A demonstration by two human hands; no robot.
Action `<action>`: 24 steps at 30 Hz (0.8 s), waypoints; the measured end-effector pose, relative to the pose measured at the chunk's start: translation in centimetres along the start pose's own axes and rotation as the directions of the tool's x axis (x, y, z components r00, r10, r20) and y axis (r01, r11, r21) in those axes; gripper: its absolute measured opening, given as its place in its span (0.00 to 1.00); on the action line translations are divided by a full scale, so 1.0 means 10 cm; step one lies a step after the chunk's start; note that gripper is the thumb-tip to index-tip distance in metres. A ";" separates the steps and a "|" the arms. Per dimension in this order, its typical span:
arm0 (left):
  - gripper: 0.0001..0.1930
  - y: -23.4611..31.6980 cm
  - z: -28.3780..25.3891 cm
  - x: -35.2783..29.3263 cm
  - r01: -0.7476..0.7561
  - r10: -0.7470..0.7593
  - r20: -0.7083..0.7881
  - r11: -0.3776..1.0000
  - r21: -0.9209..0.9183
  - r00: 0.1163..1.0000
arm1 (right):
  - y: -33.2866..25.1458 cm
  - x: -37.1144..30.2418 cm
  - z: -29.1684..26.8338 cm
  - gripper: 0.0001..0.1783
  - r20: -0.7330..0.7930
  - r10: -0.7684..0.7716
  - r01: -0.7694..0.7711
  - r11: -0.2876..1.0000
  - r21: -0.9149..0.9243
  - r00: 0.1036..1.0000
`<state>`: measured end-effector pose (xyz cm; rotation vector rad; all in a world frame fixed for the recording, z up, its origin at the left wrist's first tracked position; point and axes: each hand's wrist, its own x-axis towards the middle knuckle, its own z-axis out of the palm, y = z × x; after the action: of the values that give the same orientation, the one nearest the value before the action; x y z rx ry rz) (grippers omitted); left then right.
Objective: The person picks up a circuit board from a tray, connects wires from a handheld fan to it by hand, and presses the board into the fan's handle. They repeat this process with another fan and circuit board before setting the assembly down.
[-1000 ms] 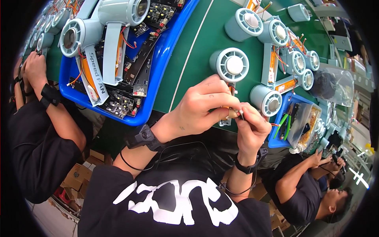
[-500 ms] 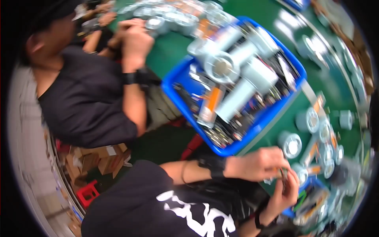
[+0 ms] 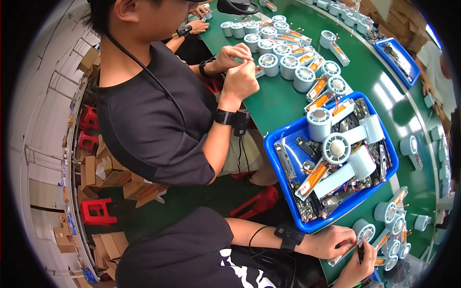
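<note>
At the lower right, my left hand [image 3: 332, 242] is closed in a pinch. What lies in its fingertips is too small to make out. Close by and nearer the lower edge, my right hand [image 3: 359, 270] grips a narrow black part [image 3: 360, 251] between thumb and fingers, almost touching the left fingertips. Just beyond them on the green table is a pale-blue handheld fan body [image 3: 365, 230] with a round, slotted head. A blue bin [image 3: 331, 220] stands past my left hand, holding black strip-like electronic parts [image 3: 342, 201] and several pale-blue fan bodies [image 3: 336, 148].
More fan bodies with orange strips [image 3: 394, 223] lie right of my hands. Rows of them [image 3: 289, 67] cover the far table [image 3: 269, 101]. A co-worker [image 3: 158, 110] in black sits left of the bin, hands together. Red stools [image 3: 98, 211] and cardboard boxes [image 3: 113, 245] occupy the floor.
The view has swung, so the bin and my hands appear lower and farther right, and the picture is sharper. My hands stay close together beside the bin.
</note>
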<state>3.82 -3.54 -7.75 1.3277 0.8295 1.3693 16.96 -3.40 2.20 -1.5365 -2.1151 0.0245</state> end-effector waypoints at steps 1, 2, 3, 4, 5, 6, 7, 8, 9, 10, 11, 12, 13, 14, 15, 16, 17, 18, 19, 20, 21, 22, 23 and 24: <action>0.09 0.00 -0.04 0.00 -0.004 0.004 -0.003 1.000 -0.001 1.000 | -0.04 -0.01 0.00 0.05 0.016 -0.004 0.004 1.000 -0.009 1.000; 0.07 0.00 -0.08 -0.02 -0.079 0.078 0.033 0.996 0.036 0.996 | -0.07 -0.04 -0.01 0.05 0.018 -0.004 0.004 1.000 -0.009 1.000; 0.06 0.00 -0.12 -0.05 -0.155 0.150 0.071 0.985 0.071 0.986 | -0.09 -0.08 -0.01 0.05 0.023 0.024 -0.023 1.000 -0.017 0.999; 0.05 0.00 -0.14 -0.08 -0.231 0.219 0.112 0.968 0.104 0.969 | -0.10 -0.12 -0.02 0.05 0.027 0.051 -0.051 0.998 -0.024 0.998; 0.05 0.04 -0.13 -0.09 -0.227 0.216 0.111 0.968 0.103 0.970 | -0.13 -0.15 -0.03 0.05 0.032 0.079 -0.078 0.996 -0.032 0.996; 0.05 0.07 -0.11 -0.10 -0.214 0.205 0.086 0.971 0.108 0.975 | -0.15 -0.18 -0.05 0.05 0.036 0.080 -0.079 0.996 -0.031 0.996; 0.04 0.10 -0.09 -0.12 -0.199 0.193 0.061 0.974 0.113 0.979 | -0.18 -0.20 -0.07 0.07 0.040 0.169 -0.170 0.984 0.044 0.985; 0.05 0.12 -0.06 -0.12 -0.188 0.185 0.038 0.976 0.114 0.982 | -0.20 -0.23 -0.09 0.09 0.046 0.257 -0.260 0.959 0.113 0.965; 0.05 0.11 -0.03 -0.12 -0.186 0.182 0.039 0.976 0.111 0.982 | -0.19 -0.25 -0.11 0.10 0.058 0.343 -0.348 0.920 0.180 0.938; 0.05 0.10 0.02 -0.12 -0.190 0.186 0.046 0.973 0.129 0.981 | -0.05 -0.33 -0.08 0.10 0.060 0.348 -0.353 0.919 0.175 0.936; 0.05 0.06 0.06 -0.10 -0.201 0.195 0.055 0.969 0.141 0.979 | 0.23 -0.45 0.03 0.09 0.084 0.414 -0.419 0.859 0.295 0.906; 0.05 0.01 0.13 -0.08 -0.210 0.202 0.067 0.967 0.147 0.977 | 0.54 -0.60 0.14 0.09 0.114 0.478 -0.480 0.778 0.405 0.871; 0.05 -0.08 0.15 -0.01 -0.210 0.199 0.093 0.970 0.120 0.976 | 0.76 -0.74 0.23 0.12 0.140 0.551 -0.538 0.675 0.504 0.822; 0.07 -0.09 0.15 0.03 -0.237 0.213 0.144 0.954 0.182 0.967 | 0.61 -0.69 0.21 0.11 0.122 0.589 -0.555 0.646 0.524 0.799; 0.10 -0.14 0.15 0.10 -0.269 0.224 0.202 0.935 0.231 0.953 | 0.47 -0.58 0.28 0.10 0.098 0.631 -0.574 0.616 0.539 0.769; 0.04 -0.10 0.09 0.20 -0.282 0.219 0.214 0.900 0.333 0.952 | 0.47 -0.48 0.39 0.11 0.071 0.634 -0.567 0.630 0.530 0.770; 0.06 -0.33 0.12 0.21 -0.311 0.249 0.197 0.851 0.423 0.948 | 0.50 -0.40 0.48 0.10 0.105 0.641 -0.579 0.595 0.558 0.760; 0.10 -0.48 0.12 0.28 -0.300 0.250 0.167 0.814 0.497 0.954 | 0.59 -0.32 0.61 0.10 0.104 0.633 -0.541 0.551 0.636 0.767; 0.11 -0.65 0.14 0.36 -0.314 0.257 0.181 0.792 0.524 0.949 | 0.78 -0.28 0.75 0.10 0.167 0.645 -0.554 0.461 0.693 0.746; 0.11 -0.85 0.21 0.41 -0.316 0.258 0.183 0.805 0.502 0.949 | 1.01 -0.29 0.86 0.10 0.187 0.622 -0.541 0.447 0.712 0.760; 0.10 -1.00 0.34 0.51 -0.288 0.215 0.201 0.825 0.487 0.956 | 1.28 -0.31 0.92 0.11 0.294 0.599 -0.563 0.329 0.758 0.745; 0.10 -1.10 0.48 0.65 -0.289 0.198 0.234 0.832 0.474 0.952 | 1.53 -0.32 0.95 0.14 0.334 0.599 -0.548 0.216 0.808 0.728; 0.10 -1.20 0.65 0.77 -0.292 0.183 0.263 0.829 0.476 0.947 | 1.75 -0.37 0.94 0.17 0.370 0.582 -0.512 0.094 0.854 0.724; 0.10 -1.34 0.84 0.82 -0.291 0.176 0.290 0.858 0.424 0.941 | 1.91 -0.49 0.89 0.17 0.351 0.630 -0.527 0.110 0.843 0.693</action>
<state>15.56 6.25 -16.82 1.9850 0.8776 1.1960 31.18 1.60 -13.39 -1.3939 -0.8166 1.2012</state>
